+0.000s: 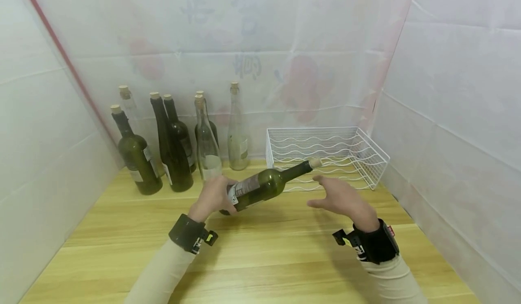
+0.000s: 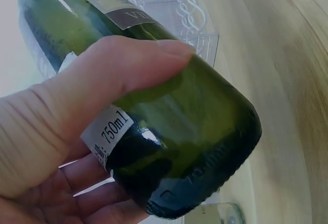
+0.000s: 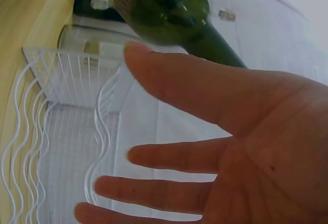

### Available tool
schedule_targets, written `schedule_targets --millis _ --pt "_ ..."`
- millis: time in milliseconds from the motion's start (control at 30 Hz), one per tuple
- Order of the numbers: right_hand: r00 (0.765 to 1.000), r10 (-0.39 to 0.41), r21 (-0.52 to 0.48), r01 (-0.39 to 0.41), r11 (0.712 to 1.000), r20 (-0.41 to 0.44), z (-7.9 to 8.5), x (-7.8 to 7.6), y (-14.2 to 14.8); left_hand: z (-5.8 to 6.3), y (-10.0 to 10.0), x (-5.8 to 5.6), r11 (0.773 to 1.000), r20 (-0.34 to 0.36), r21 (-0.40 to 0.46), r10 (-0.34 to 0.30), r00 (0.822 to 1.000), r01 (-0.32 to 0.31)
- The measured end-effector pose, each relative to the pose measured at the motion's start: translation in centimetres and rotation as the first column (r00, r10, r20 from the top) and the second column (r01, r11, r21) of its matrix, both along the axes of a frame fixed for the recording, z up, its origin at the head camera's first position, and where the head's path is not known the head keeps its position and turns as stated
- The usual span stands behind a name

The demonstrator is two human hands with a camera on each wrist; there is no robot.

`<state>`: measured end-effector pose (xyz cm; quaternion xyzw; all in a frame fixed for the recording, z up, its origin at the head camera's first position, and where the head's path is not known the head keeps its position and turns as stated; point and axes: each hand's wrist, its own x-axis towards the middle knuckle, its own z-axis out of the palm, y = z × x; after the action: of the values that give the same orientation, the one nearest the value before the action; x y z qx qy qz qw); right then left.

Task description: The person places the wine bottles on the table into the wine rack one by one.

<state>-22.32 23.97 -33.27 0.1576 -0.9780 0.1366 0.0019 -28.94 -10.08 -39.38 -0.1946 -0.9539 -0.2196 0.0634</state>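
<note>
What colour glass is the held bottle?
The bottle is green, clearest in the left wrist view.

I have left hand (image 1: pixel 212 196) gripping the bottle (image 1: pixel 270 184) low; right hand (image 1: pixel 341 196), fingers (image 3: pixel 179 156) extended, near its neck (image 1: pixel 296 172).

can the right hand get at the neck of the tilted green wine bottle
Probably yes: the right hand is empty and close to the corked neck, with nothing visible between them.

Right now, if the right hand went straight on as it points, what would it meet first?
Probably the held green bottle's neck; depth is unclear, so the right hand may reach the white rack.
</note>
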Motion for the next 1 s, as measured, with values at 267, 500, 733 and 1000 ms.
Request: schedule_targets --millis 267,500,733,1000 --pt "0.992 -0.097 -0.108 0.088 0.990 -0.083 0.2 -0.3 0.4 0.1 0.2 0.3 0.996 -0.079 -0.087 -0.002 0.997 -0.004" --pt "0.974 -0.117 -0.184 0.081 0.980 -0.192 -0.1 -0.3 0.2 0.7 0.7 1.0 0.991 -0.122 -0.130 -0.005 0.993 -0.011" --pt "0.946 -0.009 -0.040 -0.004 0.999 -0.325 -0.9 -1.2 0.1 1.0 1.3 1.8 0.991 -0.123 -0.136 -0.012 0.992 -0.005" --pt "0.961 -0.024 0.158 0.070 0.985 -0.275 -1.5 -1.2 0.1 1.1 1.5 1.9 0.984 -0.150 -0.171 0.015 0.989 -0.041"
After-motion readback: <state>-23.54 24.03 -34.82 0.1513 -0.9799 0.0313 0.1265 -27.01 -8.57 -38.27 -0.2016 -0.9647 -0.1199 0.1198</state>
